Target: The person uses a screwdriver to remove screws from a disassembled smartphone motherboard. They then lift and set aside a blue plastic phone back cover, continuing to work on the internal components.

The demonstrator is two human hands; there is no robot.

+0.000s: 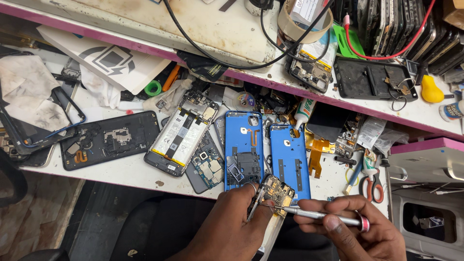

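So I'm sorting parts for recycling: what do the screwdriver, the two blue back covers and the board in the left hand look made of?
Screwdriver: seemingly metal, a bright silvery shaft with a glint, plus a pink ring at the cap. Blue back covers: likely moulded plastic, uniform matte blue inner faces with cutouts. Board in the left hand: a circuit board, apparently laminate with gold-toned metal shields. The right hand holds the screwdriver.

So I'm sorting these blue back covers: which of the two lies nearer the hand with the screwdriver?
The right-hand blue cover, the plainer one. Its lower end sits just above the right hand; the other blue cover carries a black module.
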